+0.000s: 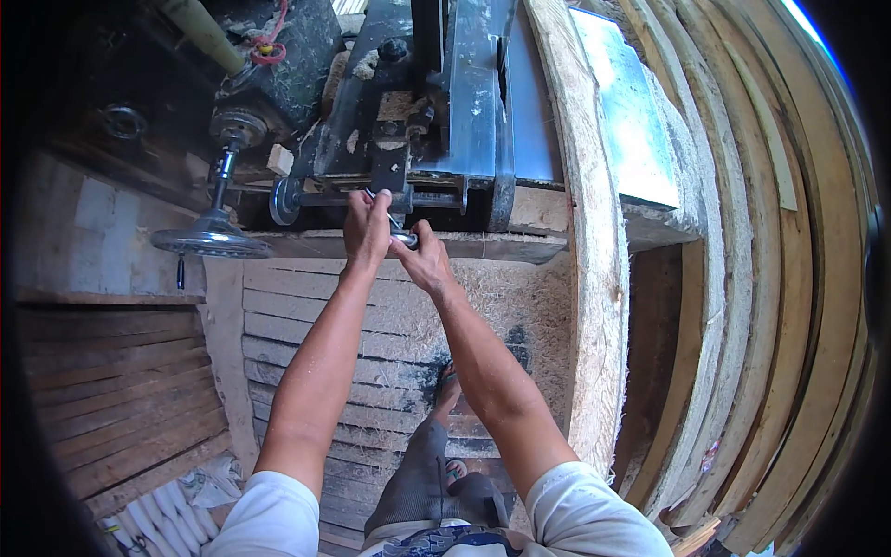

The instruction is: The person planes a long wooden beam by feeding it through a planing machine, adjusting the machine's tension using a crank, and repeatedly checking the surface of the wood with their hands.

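Note:
Both arms reach forward to the front edge of a dusty metal machine (pixel 473 139). My left hand (pixel 367 230) is closed, its thumb up against the machine's dark front bar (pixel 325 199). Close beside it on the right, my right hand (pixel 429 262) wraps around the thick round end of a shiny metal rod-like tool (pixel 401 238). The thin part of this tool runs up and left into my left hand. Its exact kind and far end are hidden by my fingers. Just above the hands, a dark metal bracket (pixel 390 167) sits over the bar.
A handwheel (pixel 212 243) on a shaft stands at the left, with a small metal wheel (pixel 285 200) nearer my hands. A vertical metal band (pixel 502 190) is right of them. One long plank (pixel 594 278) and stacked boards (pixel 789 232) line the right. Sawdust covers the slatted floor (pixel 306 325).

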### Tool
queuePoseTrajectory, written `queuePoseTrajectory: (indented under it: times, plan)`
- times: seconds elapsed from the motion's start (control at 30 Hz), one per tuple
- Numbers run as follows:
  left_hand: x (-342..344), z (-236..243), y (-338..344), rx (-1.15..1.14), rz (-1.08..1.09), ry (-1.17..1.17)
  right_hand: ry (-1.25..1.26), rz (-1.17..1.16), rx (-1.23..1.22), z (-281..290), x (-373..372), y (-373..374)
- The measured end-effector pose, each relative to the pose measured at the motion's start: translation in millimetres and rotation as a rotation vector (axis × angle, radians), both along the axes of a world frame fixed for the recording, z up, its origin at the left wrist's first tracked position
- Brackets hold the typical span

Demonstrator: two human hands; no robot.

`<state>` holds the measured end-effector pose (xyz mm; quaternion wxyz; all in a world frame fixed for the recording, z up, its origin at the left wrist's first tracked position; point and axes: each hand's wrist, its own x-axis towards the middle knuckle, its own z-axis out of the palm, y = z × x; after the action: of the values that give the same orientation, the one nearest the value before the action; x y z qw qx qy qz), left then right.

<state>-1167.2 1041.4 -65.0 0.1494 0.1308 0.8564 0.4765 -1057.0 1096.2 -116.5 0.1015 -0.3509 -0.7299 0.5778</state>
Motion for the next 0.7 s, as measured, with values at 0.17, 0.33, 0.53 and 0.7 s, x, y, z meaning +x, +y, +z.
queuePoseTrajectory:
  times: [0.17, 0.33, 0.53, 0.7]
  plan:
    - [-1.3, 2.9, 6.7, -0.297, -0.242, 0.291, -0.059, 0.046, 0.221, 15.3, -6.1, 1.4]
    - [-15.0, 5.8, 2.6, -0.618, -0.541, 0.787, -0.116, 0.059, 0.196, 21.6, -3.2, 1.4]
    - [-14.3, 3.8, -30.9, -0.611, -0.485, 0.920, -0.101, 0.066, 0.349, 66.0, 84.1, -15.1]
    - [168.7, -30.8, -180.4, 0.024, -0.192, 0.365, -0.423, -0.425, 0.767, 72.5, 327.5, 43.4]
